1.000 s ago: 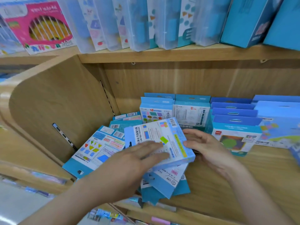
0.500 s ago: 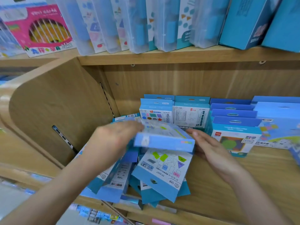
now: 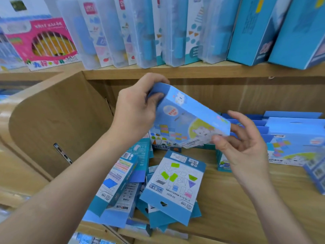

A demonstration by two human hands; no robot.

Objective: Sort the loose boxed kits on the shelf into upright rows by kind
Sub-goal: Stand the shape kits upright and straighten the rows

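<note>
Above the loose pile — one boxed kit, held tilted in the air; left hand grip curled round its upper end, right hand grip pinching its lower corner. Right of the pile — upright rows of blue boxes, on the same wooden shelf.

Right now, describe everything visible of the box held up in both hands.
The box is a flat, light-blue cardboard carton, printed with a white cartoon animal, coloured blocks and a barcode label. It is held above the pile and tilted, its left end higher. The left hand grips that upper end. The right hand pinches the lower right corner between thumb and fingers.
</note>
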